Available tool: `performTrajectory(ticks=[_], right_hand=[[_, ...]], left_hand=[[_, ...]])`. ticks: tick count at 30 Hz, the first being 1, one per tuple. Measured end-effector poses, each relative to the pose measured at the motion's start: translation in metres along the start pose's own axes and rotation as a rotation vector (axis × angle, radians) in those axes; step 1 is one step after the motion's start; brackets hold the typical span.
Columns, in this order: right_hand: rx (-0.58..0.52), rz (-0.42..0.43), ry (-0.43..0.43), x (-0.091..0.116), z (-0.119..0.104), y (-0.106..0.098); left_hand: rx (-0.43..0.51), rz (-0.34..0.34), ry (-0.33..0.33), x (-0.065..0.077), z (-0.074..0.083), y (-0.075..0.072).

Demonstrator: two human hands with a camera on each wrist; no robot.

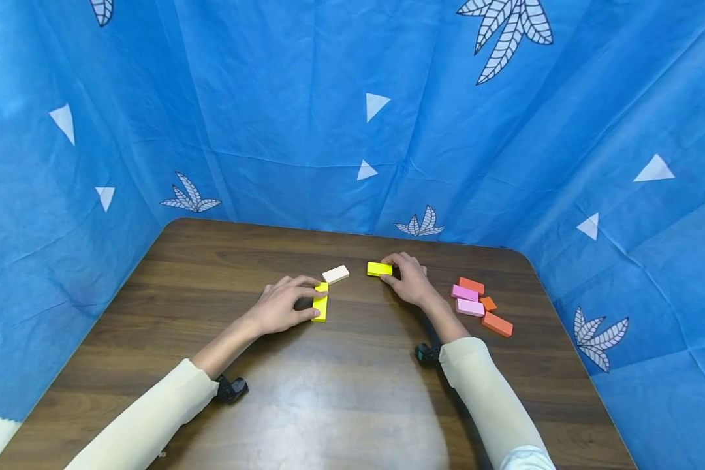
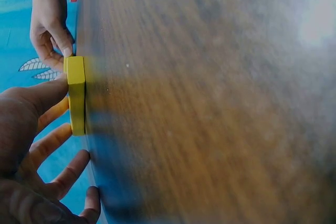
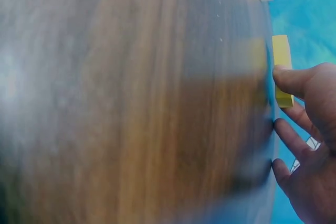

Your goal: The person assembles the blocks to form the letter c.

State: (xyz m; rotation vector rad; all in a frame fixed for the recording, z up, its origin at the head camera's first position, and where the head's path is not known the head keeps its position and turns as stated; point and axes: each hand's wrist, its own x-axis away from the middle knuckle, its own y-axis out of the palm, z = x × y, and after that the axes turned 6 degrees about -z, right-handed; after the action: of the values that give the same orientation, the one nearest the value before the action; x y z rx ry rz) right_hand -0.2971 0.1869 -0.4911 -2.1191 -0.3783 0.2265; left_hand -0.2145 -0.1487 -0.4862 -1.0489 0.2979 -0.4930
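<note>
On the brown wood-grained table (image 1: 341, 372), the left hand (image 1: 281, 305) pinched one yellow rectangular block (image 1: 322, 305), which perhaps touched a white rectangular block (image 1: 335, 274); the right hand (image 1: 412, 279) pinched another yellow rectangular block (image 1: 377, 269).

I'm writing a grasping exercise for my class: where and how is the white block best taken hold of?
Probably by its two long sides, toward its right end, coming from above and the right. The white block lies flat, and its narrow width suits a finger-and-thumb pinch. Its left end sits close by the yellow block that the left hand holds, leaving little room there.
</note>
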Motion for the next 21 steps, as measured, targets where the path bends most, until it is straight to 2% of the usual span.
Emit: performTrajectory(ticks=[21], right_hand=[[0.003, -0.034, -0.044, -0.011, -0.022, 0.016]], left_hand=[[0.008, -0.002, -0.012, -0.001, -0.001, 0.002]])
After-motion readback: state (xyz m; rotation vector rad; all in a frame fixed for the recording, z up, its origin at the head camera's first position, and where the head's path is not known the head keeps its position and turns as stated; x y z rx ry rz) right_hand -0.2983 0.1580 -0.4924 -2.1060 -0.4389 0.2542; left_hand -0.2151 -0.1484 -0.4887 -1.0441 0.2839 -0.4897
